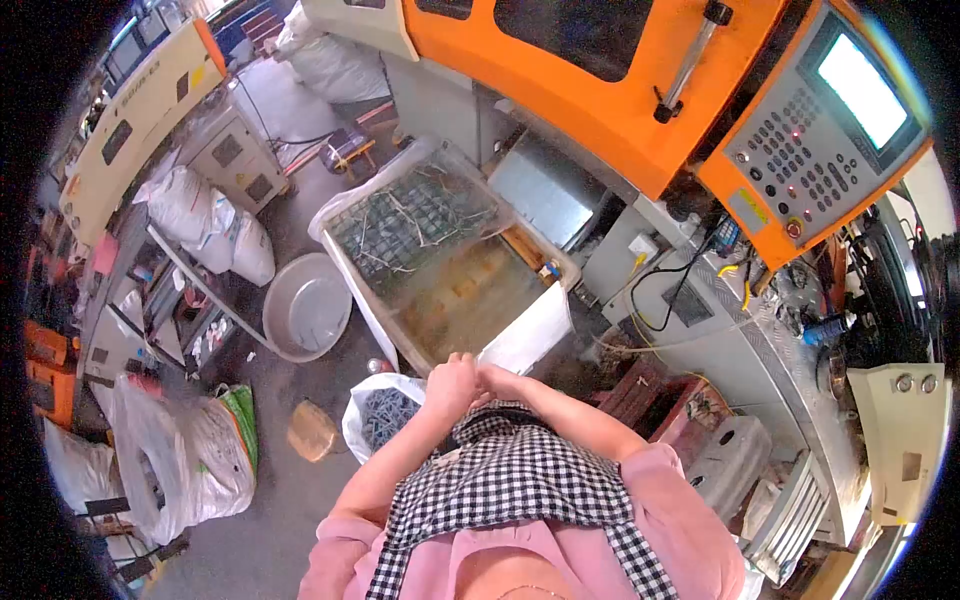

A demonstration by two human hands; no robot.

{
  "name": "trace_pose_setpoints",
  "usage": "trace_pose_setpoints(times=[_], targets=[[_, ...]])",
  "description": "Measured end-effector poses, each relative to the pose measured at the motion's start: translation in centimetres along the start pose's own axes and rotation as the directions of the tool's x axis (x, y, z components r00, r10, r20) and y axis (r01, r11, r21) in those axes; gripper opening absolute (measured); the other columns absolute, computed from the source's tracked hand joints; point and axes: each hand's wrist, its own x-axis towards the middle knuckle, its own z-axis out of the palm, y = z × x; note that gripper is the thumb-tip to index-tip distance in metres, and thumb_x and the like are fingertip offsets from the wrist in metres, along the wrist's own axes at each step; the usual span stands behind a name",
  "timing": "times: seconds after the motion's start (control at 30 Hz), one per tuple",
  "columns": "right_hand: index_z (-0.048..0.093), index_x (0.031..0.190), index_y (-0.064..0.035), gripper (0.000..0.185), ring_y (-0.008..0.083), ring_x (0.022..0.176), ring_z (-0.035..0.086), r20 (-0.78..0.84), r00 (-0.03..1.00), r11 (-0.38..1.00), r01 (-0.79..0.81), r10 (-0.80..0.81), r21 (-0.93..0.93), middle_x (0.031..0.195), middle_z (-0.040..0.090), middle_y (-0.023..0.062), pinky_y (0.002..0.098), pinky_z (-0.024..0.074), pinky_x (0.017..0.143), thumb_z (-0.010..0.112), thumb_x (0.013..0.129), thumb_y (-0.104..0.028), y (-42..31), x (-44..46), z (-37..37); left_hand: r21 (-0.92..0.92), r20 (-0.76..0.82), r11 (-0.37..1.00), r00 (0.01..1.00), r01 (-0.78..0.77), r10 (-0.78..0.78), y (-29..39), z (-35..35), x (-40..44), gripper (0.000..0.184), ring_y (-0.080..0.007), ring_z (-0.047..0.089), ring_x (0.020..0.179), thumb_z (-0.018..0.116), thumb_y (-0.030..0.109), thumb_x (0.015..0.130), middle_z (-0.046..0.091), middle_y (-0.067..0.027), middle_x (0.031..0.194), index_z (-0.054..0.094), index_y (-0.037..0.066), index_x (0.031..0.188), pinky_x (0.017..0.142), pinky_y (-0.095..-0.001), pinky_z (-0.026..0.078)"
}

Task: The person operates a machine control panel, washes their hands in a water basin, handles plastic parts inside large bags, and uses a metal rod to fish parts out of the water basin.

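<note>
Centrally, in the head view, a pale tub shows a green grid beyond a brownish floor; a white sheet overlaps its near edge. Left hand and right hand meet before its near corner, beside a bag; fingers overlap, and whether they grip anything cannot be told.

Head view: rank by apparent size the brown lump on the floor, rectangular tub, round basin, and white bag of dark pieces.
1. Rectangular tub
2. Round basin and white bag: unsure, an arm partly hides the bag
3. Brown lump
</note>
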Motion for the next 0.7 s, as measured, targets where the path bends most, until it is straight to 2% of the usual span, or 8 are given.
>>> trace_pose_setpoints(times=[0.07, 0.3, 0.37, 0.43, 0.5, 0.57, 0.63, 0.7], targets=[[0.053, 0.089, -0.0049, 0.047, 0.0189, 0.065, 0.057, 0.087, 0.996, 0.902, -0.008, -0.033, 0.432, 0.077, 0.058, 0.0083, 0.0301, 0.0469, 0.050, 0.043, 0.079, -0.050, -0.4, -0.3, 0.8, 0.005, 0.027, 1.000, 1.000, -0.006, 0.006, 0.1, -0.1, -0.1, 0.022, -0.0313, 0.057, 0.071, 0.052, 0.008, 0.068, 0.054, -0.0171, 0.086, 0.049, 0.001, 0.088, 0.060, -0.0379, 0.047], [0.056, 0.080, -0.0034, 0.016, 0.0153, 0.066, 0.056, -0.001, 0.997, 0.821, 0.063, -0.076, 0.567, 0.074, 0.057, 0.0049, 0.0287, 0.0461, 0.057, 0.052, 0.075, -0.018, -0.2, 2.4, -1.3, -0.036, 0.079, 0.984, 0.981, -0.176, 0.178, -0.7, 2.7, -0.5, 0.036, -0.0345, 0.055, 0.072, 0.049, 0.008, 0.072, 0.049, -0.0190, 0.098, 0.039, 0.001, 0.105, 0.057, -0.0405, 0.046], [0.056, 0.080, -0.0003, 0.014, 0.0160, 0.065, 0.056, -0.026, 0.996, 0.823, 0.082, -0.082, 0.562, 0.073, 0.057, 0.0061, 0.0279, 0.0457, 0.059, 0.054, 0.072, -0.012, -2.2, -0.5, -0.7, -0.242, 0.027, 0.947, 0.974, -0.213, 0.226, -0.3, 2.7, -0.9, 0.041, -0.0372, 0.053, 0.083, 0.051, 0.015, 0.075, 0.044, -0.0224, 0.106, 0.036, 0.002, 0.111, 0.066, -0.0410, 0.046], [0.056, 0.079, 0.0039, 0.014, 0.0184, 0.065, 0.055, -0.127, 0.975, 0.833, 0.224, -0.185, 0.505, 0.072, 0.057, 0.0084, 0.0282, 0.0447, 0.061, 0.053, 0.070, -0.007, -0.1, 0.7, -3.1, -0.275, -0.030, 0.926, 0.965, -0.259, 0.261, -0.2, 2.3, -1.4, 0.044, -0.0378, 0.050, 0.089, 0.052, 0.019, 0.076, 0.042, -0.0238, 0.108, 0.036, 0.002, 0.113, 0.071, -0.0408, 0.044], [0.057, 0.074, 0.0045, 0.011, 0.0207, 0.060, 0.054, -0.256, 0.962, 0.853, 0.210, -0.093, 0.479, 0.067, 0.056, 0.0087, 0.0301, 0.0439, 0.054, 0.051, 0.070, -0.003, -0.4, -0.8, -3.9, -0.305, -0.085, 0.903, 0.953, -0.303, 0.291, -0.9, 2.1, -1.9, 0.047, -0.0384, 0.047, 0.095, 0.053, 0.024, 0.077, 0.039, -0.0252, 0.111, 0.035, 0.002, 0.115, 0.076, -0.0407, 0.043], [0.054, 0.069, 0.0019, 0.010, 0.0153, 0.051, 0.048, -0.498, 0.867, 0.971, 0.140, -0.025, 0.194, 0.061, 0.053, 0.0075, 0.0271, 0.0369, 0.044, 0.048, 0.072, -0.006, 0.7, -1.9, -6.2, -0.301, 0.073, 0.943, 0.982, -0.144, 0.173, -2.7, 2.1, -2.6, 0.053, -0.0382, 0.043, 0.101, 0.055, 0.029, 0.075, 0.035, -0.0254, 0.116, 0.035, 0.003, 0.117, 0.083, -0.0394, 0.039], [0.052, 0.065, -0.0006, 0.014, 0.0099, 0.041, 0.043, -0.709, 0.704, 0.997, -0.022, -0.038, -0.075, 0.055, 0.049, 0.0064, 0.0241, 0.0299, 0.033, 0.046, 0.075, -0.008, 2.6, -2.6, -9.4, -0.274, 0.026, 0.951, 0.987, -0.146, 0.159, -4.5, 2.8, -3.7, 0.048, -0.0387, 0.046, 0.096, 0.055, 0.030, 0.074, 0.038, -0.0254, 0.112, 0.040, 0.004, 0.112, 0.079, -0.0385, 0.041], [0.051, 0.064, -0.0022, 0.016, 0.0192, 0.047, 0.051, -0.739, 0.637, 0.923, -0.110, -0.219, -0.369, 0.058, 0.054, 0.0095, 0.0313, 0.0384, 0.039, 0.045, 0.076, -0.012, 5.3, -2.5, -13.8, -0.214, 0.169, 0.976, 0.986, 0.036, 0.001, -6.6, 3.2, -5.1, 0.044, -0.0368, 0.047, 0.093, 0.055, 0.027, 0.074, 0.041, -0.0230, 0.107, 0.042, 0.004, 0.109, 0.077, -0.0387, 0.042]])
